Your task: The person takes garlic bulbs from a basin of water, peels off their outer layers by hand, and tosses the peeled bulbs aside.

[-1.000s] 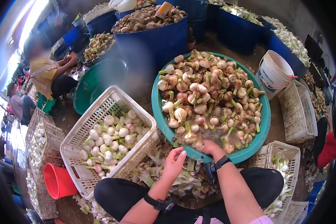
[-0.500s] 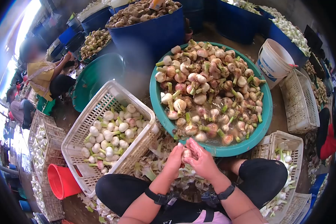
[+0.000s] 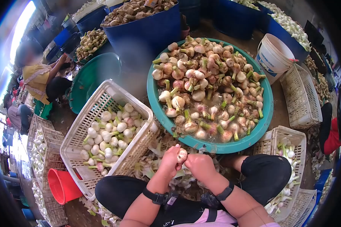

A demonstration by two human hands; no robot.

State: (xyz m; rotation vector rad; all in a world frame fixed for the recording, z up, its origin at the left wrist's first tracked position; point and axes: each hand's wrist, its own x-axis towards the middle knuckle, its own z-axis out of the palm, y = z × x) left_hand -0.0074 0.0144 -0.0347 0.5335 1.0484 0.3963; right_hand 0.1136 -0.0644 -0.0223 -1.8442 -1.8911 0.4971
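Note:
My left hand (image 3: 170, 163) is closed around a pale garlic bulb (image 3: 182, 155) above my lap. Against the bulb's right side sits my right hand (image 3: 200, 166), its fingers curled in; whatever they pinch is hidden by the hand. Just beyond them, a round teal tub (image 3: 164, 130) holds murky water and a heap of unpeeled garlic bulbs (image 3: 199, 95) with green and brown stems. To the left, a white slatted crate (image 3: 79, 125) contains clean white garlic bulbs (image 3: 108, 152) with short green stems. Loose garlic skins (image 3: 149, 160) litter the floor between crate and tub.
A red bucket (image 3: 60, 186) stands left of the crate. On the right are a white bucket (image 3: 274, 56), an upended crate (image 3: 299, 96) and a crate of bulbs (image 3: 297, 178). Blue barrels (image 3: 144, 36) rise behind. A person in yellow (image 3: 36, 79) sits far left.
My hands have gone from cupping the bulb together to my right hand curled beside it, with more of the bulb showing in my left. The view has shifted slightly.

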